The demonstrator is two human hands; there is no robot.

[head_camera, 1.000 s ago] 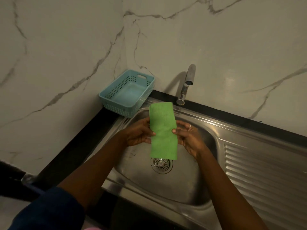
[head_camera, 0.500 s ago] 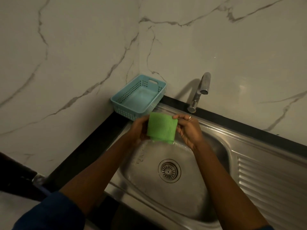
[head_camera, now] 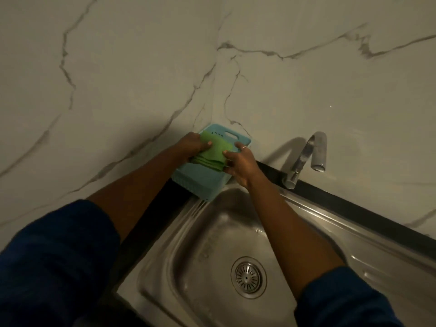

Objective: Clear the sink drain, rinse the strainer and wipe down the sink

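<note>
Fingers of the left hand [head_camera: 192,146] are curling round the left end of the folded green cloth [head_camera: 213,153], with the thumb lying on top of it. The right hand [head_camera: 238,161] is pinching the cloth's right end between thumb and lower fingers, while one ringed finger is sticking out straight above. Both hands are holding the cloth over the blue basket [head_camera: 200,179], which is sitting on the black counter [head_camera: 342,199] just beyond the far left corner of the sink [head_camera: 188,267], tucked into the angle of the marble wall [head_camera: 141,67]. The strainer [head_camera: 249,277] is sitting in the drain near the middle of the basin, well apart from the hands. The tap [head_camera: 306,156] is standing at the sink's far edge, its spout pointing down, just right of the right hand.

The hands and cloth are covering most of the basket's inside, so whether the cloth is touching its floor cannot be told. The right forearm is crossing over the basin's right side and hiding part of it. Dark blue sleeves [head_camera: 54,263] are filling the bottom corners, and the sink's near edge is running out of view. Dim light is blurring fine detail on the steel.
</note>
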